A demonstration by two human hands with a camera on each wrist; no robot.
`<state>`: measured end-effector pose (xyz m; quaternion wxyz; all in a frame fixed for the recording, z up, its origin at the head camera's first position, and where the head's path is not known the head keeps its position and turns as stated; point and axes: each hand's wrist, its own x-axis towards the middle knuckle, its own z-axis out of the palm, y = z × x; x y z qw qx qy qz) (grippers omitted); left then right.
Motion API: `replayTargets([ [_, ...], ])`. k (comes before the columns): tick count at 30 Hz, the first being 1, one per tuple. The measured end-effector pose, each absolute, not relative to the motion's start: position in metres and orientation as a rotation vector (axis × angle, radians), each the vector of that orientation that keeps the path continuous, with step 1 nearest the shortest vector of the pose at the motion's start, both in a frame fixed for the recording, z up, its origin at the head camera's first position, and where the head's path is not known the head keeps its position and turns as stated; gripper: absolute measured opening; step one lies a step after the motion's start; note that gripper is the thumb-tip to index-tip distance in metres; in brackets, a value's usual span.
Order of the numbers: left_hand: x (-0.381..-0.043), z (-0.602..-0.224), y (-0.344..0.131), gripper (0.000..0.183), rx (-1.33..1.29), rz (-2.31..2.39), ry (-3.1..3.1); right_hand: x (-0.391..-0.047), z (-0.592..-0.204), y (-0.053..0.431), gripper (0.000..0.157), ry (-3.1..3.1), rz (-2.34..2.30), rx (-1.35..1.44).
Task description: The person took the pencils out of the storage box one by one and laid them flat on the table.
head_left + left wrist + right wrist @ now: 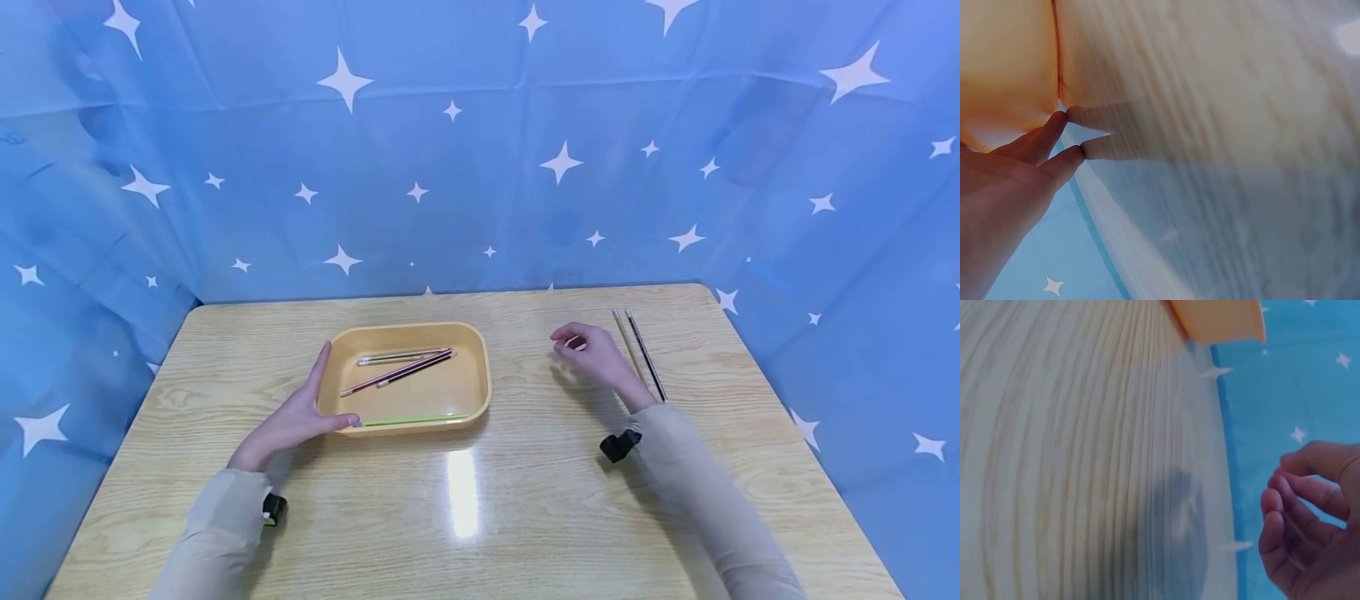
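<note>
A yellow tray holds several pencils. Inside, a reddish pencil lies slanted beside a black pencil, below gold-toned pencils; a green pencil lies along the front wall. My left hand spans the tray's left end, thumb over the front rim and fingers straight along the left wall. To the right of the tray, my right hand hovers over the table with loosely curled fingers and holds nothing; its thumb tip is close to the index finger.
On the wooden table, a gold pencil and a dark pencil lie nearly parallel just right of my right hand. A blue curtain with white stars hangs behind the table and along its sides.
</note>
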<state>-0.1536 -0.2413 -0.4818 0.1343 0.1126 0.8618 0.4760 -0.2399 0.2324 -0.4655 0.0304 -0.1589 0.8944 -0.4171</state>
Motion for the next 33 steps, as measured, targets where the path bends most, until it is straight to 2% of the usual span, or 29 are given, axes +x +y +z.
replayTargets([
  [19,-0.155,-0.482,-0.242,0.123,0.329,1.378,2.489,-0.24,-0.457,0.172,0.019,2.641,-1.482,-0.609],
  [26,-0.155,-0.481,-0.242,0.124,0.335,1.396,2.481,-0.219,-0.416,0.147,0.017,2.525,-1.551,-0.647],
  [33,-0.155,-0.48,-0.241,0.124,0.324,1.391,2.479,-0.229,-0.437,0.135,0.02,2.487,-1.58,-0.688],
])
